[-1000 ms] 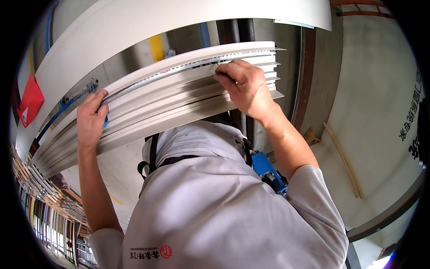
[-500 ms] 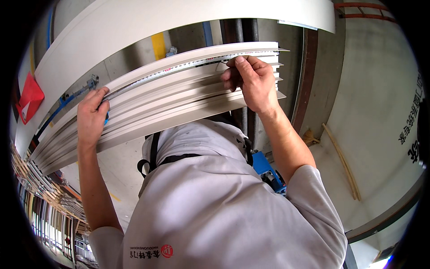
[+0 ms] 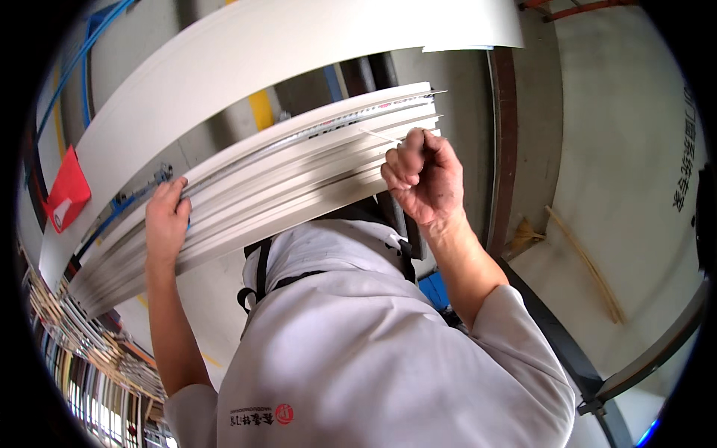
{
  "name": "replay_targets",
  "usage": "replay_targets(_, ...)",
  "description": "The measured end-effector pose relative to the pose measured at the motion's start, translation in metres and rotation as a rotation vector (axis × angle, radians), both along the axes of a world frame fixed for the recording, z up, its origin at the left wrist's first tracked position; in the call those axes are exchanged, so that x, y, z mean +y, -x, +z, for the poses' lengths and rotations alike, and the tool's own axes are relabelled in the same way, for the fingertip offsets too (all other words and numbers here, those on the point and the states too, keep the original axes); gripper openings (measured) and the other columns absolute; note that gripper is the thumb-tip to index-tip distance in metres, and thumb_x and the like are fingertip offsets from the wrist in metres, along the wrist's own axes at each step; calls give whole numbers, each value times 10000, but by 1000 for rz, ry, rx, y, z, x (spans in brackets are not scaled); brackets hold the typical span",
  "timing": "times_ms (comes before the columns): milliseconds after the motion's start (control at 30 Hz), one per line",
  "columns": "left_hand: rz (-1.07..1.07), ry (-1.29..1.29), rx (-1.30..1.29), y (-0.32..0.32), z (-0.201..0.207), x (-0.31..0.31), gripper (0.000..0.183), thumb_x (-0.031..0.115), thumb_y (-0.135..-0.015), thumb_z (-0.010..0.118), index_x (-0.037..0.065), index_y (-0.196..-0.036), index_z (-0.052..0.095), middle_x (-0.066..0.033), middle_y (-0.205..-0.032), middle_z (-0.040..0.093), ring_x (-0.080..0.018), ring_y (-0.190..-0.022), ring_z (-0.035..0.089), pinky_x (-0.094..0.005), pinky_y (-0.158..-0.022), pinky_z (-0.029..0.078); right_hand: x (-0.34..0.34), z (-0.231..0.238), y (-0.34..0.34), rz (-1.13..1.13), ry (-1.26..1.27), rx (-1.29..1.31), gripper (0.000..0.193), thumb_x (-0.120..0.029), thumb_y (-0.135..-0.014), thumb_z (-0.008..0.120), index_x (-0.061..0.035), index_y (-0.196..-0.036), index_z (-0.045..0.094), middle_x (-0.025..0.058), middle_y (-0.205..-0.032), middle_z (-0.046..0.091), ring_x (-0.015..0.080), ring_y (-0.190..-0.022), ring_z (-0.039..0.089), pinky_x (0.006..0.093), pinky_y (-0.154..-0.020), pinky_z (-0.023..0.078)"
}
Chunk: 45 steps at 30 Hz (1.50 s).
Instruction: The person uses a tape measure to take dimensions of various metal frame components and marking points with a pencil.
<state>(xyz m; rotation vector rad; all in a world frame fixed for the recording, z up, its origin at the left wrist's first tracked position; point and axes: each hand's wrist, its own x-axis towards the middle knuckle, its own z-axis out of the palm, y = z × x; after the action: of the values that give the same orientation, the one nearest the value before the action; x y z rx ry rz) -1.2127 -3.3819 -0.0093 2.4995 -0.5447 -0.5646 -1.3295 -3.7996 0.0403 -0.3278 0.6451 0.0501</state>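
Observation:
Several long off-white profiles (image 3: pixel 299 160) lie side by side across the view in front of me. A tape measure's blade (image 3: pixel 345 119) is drawn out along a groove of the far profile. My left hand (image 3: pixel 166 222) is closed at the left part of the profiles; a bit of blue case shows under its fingers, the rest hidden. My right hand (image 3: pixel 426 175) is raised near the right ends of the profiles, fingers pinched on a thin pale stick (image 3: pixel 382 137) pointing left over them. Its tip looks fine; its exact kind is unclear.
A wide white panel (image 3: pixel 299 41) arches beyond the profiles, with a red piece (image 3: pixel 67 190) hanging at its left. Racks of long bars (image 3: pixel 97 366) stand at lower left. Wooden strips (image 3: pixel 586 265) and a broom head (image 3: pixel 525 236) lie at right. A blue object (image 3: pixel 433 290) sits beside my right arm.
My right hand has come off the tape blade and drawn back toward me, turned, with the thin stick now showing. My left hand stays on the profiles; the whole view has shifted slightly.

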Motion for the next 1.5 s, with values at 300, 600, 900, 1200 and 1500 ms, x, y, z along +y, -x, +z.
replay_targets(300,-286,24,-545,27,-30,-4,344,-9,-862,643,-57,-1202,620,-226,-1069,639,-407,-951,608,-474,-833,515,23,34,51,-247,-53,-204,246,-254,-1009,504,-66,-866,574,38,-607,463,158,-550,417,303,-534,368)
replay_targets(600,-271,114,-525,41,-37,-19,164,16,-873,636,-51,-1020,659,-197,-1010,663,-406,-939,625,-479,-792,517,132,39,206,-687,103,-70,250,-267,-1016,493,-73,-874,559,42,-597,477,166,-535,423,310,-544,350)
replay_targets(900,-134,537,132,31,-29,-60,177,46,-939,608,-89,-1027,681,-93,-888,694,-155,-806,599,-309,-745,502,247,50,361,-1047,190,-26,252,-259,-1009,517,-89,-832,574,52,-590,484,172,-524,404,318,-531,340)
replay_targets(1200,-656,1046,833,210,84,-106,167,112,-946,693,0,-1070,694,-121,-963,702,-261,-921,659,-439,-876,563,321,63,503,-1219,153,-137,229,-207,-1008,511,-51,-869,605,89,-642,607,223,-547,517,360,-551,392)
replay_targets(1500,-712,332,1110,571,88,-94,65,16,-856,668,-46,-852,650,-127,-784,696,-216,-646,675,-342,-678,587,374,45,699,-1156,602,354,205,-222,-1015,597,-47,-928,657,48,-754,672,109,-665,611,259,-616,504)
